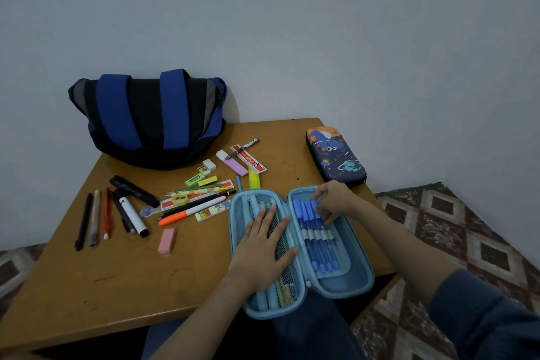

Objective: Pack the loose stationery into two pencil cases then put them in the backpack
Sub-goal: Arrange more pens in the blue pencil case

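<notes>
A light blue pencil case lies open at the table's front edge. My left hand rests flat, fingers spread, on its left mesh half. My right hand pinches the caps of several blue pens held in the right half's elastic loops. A second, closed navy pencil case with a space print lies at the back right. A blue and black backpack leans on the wall at the back left. Loose stationery is scattered in between: pens, a black marker, rulers and erasers.
The wooden table stands in a corner between two pale walls. An orange highlighter and a yellow sharpener lie left of the open case. A patterned carpet covers the floor to the right.
</notes>
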A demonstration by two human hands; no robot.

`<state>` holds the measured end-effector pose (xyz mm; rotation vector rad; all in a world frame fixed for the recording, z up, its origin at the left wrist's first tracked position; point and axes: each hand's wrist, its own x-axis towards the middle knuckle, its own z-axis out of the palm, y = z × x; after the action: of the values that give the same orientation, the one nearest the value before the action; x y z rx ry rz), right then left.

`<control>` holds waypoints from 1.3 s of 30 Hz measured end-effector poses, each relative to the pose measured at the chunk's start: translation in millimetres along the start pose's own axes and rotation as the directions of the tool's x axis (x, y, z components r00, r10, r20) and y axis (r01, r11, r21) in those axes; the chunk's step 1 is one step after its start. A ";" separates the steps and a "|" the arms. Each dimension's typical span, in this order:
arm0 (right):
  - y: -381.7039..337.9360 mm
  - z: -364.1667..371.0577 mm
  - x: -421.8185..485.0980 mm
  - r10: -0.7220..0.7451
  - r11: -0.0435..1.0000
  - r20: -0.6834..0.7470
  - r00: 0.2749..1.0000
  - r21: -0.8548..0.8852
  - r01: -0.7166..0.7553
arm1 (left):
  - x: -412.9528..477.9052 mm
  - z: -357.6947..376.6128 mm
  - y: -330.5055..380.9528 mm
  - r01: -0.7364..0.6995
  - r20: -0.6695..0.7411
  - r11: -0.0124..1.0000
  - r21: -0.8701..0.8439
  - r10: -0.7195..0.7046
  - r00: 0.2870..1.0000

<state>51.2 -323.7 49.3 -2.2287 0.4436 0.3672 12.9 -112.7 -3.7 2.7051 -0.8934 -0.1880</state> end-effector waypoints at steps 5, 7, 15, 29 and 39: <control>-2.5 0.9 -1.7 0.009 1.000 0.001 1.000 -0.009 -0.009 | 0.1 -1.4 0.1 -0.005 0.005 0.999 -0.039 0.005 1.000; -2.3 0.7 -2.6 0.013 1.000 -0.029 1.000 0.011 -0.012 | 1.4 -7.7 0.5 0.002 0.020 0.990 -0.144 0.001 1.000; -20.6 6.1 14.3 -0.141 0.990 -0.296 0.945 -0.047 0.133 | 5.2 -47.4 -63.8 0.226 -0.175 0.942 -0.248 -0.273 0.946; -105.9 43.4 79.7 -0.229 0.972 -0.436 0.870 -0.147 0.182 | -3.7 -30.0 -111.0 0.303 -0.310 0.953 -0.020 -0.294 0.904; -149.1 62.2 155.2 -0.177 0.984 -0.428 0.886 -0.062 0.166 | -3.9 -29.2 -113.6 0.288 -0.344 0.956 -0.053 -0.288 0.894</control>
<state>247.2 -215.3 47.9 -2.3499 0.4674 -0.2275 79.8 -16.5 -10.8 2.7344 -0.3871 0.2294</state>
